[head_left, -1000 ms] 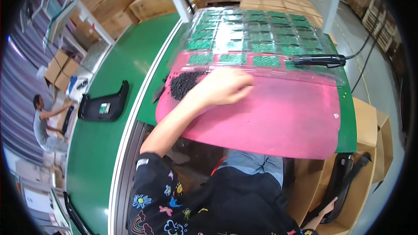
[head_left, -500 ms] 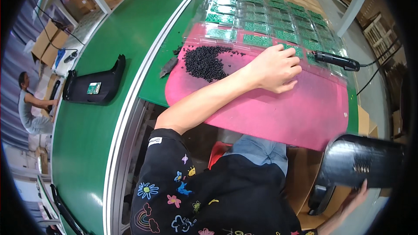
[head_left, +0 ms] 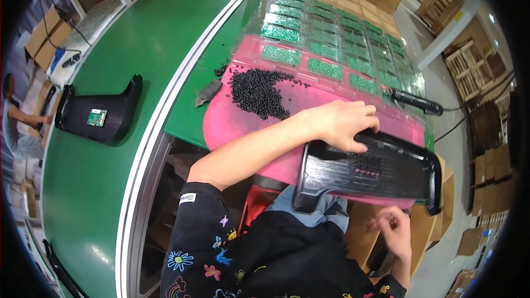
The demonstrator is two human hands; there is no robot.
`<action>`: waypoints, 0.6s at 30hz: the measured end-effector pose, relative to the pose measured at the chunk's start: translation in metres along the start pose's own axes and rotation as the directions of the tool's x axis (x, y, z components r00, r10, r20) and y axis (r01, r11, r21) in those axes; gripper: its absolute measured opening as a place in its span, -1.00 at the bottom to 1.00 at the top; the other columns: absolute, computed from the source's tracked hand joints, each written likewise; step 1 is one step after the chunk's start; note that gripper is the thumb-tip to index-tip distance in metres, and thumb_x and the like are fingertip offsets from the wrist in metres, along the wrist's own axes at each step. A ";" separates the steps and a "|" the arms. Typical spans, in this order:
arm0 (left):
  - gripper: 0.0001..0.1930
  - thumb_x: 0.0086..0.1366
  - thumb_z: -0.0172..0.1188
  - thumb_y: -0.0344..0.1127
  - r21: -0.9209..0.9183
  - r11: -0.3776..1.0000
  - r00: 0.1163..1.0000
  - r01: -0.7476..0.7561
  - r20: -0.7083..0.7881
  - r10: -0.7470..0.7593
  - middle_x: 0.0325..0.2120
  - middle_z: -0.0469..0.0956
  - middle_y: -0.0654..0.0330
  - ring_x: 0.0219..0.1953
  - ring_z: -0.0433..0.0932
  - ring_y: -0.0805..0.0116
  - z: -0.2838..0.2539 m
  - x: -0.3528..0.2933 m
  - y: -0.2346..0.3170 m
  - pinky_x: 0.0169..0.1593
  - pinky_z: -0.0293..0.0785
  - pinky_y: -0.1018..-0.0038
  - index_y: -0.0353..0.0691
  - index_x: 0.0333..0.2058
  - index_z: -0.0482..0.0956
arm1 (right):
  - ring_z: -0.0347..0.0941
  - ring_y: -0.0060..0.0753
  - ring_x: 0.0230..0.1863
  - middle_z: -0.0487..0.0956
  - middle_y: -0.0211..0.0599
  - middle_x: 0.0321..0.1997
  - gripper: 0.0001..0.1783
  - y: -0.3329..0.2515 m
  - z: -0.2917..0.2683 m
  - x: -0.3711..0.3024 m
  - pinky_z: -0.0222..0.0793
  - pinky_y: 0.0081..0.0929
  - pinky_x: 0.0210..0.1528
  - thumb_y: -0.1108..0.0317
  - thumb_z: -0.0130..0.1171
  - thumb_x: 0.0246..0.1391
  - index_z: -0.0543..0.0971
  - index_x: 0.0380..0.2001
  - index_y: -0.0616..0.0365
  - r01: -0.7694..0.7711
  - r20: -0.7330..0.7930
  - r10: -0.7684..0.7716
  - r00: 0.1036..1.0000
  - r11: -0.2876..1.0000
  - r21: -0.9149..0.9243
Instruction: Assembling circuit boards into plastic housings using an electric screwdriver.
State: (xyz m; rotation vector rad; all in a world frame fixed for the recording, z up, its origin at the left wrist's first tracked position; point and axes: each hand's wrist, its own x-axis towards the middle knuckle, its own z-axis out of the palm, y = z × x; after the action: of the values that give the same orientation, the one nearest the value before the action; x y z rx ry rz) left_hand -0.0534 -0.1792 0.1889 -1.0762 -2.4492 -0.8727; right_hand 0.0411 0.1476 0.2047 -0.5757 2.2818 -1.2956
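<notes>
A black plastic shell, with slots in its middle and raised ends, lies over the pink mat. My left hand reaches across the mat and grips the shell's far edge, fingers bent over the rim. Below the shell's near edge, apart from it, is my right hand, its fingers loosely bent and nothing visible held. Small black screws are heaped on the mat's left part. Past the shell, a black electric screwdriver rests on the clear trays.
Green circuit boards fill the trays in rows. On the green conveyor to the left sits another black shell with a small board on it. A cardboard box stands at my right. Another person works across the conveyor.
The black shell has swung from my right side onto the mat, now slotted inside up. My left hand has come down to its edge; my right hand has let go.
</notes>
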 end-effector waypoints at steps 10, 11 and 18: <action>-0.81 0.15 0.21 -0.28 0.125 0.984 0.992 0.127 0.009 -0.129 -0.28 0.56 0.10 -0.25 0.62 0.01 0.015 -0.015 -0.029 -0.24 0.55 0.11 -0.22 -0.28 0.55 | 0.55 -0.11 -0.22 0.55 -0.17 -0.25 -0.64 -0.165 0.034 0.232 0.47 -0.34 -0.13 0.50 0.27 -0.05 0.46 -0.13 0.24 0.759 0.266 -0.761 0.592 0.415 -0.501; -0.81 0.15 0.20 -0.29 0.117 0.983 0.989 0.140 0.028 -0.144 -0.26 0.57 0.10 -0.26 0.62 0.01 0.013 -0.010 -0.027 -0.24 0.55 0.10 -0.24 -0.29 0.56 | 0.50 -0.07 -0.06 0.53 -0.15 -0.13 -0.55 -0.164 0.046 0.268 0.45 -0.29 -0.02 0.41 0.29 -0.04 0.43 -0.04 0.19 0.715 0.251 -0.751 0.610 0.387 -0.582; -0.81 0.12 0.23 -0.31 0.124 0.960 0.960 0.250 0.098 -0.263 -0.22 0.59 0.03 -0.22 0.62 -0.02 0.003 -0.004 -0.029 -0.22 0.55 0.08 -0.27 -0.31 0.60 | 0.40 0.11 0.14 0.52 0.06 0.01 -0.24 -0.159 0.129 0.426 0.35 -0.11 0.18 0.23 0.31 -0.02 0.26 0.24 0.13 0.614 0.341 -0.595 0.727 0.342 -0.712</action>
State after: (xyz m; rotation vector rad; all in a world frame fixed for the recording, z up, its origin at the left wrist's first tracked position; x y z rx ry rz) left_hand -0.0727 -0.1949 0.1733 -0.8004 -2.7413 -0.7559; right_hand -0.2091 -0.2531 0.2090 -1.9118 2.6501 -0.3373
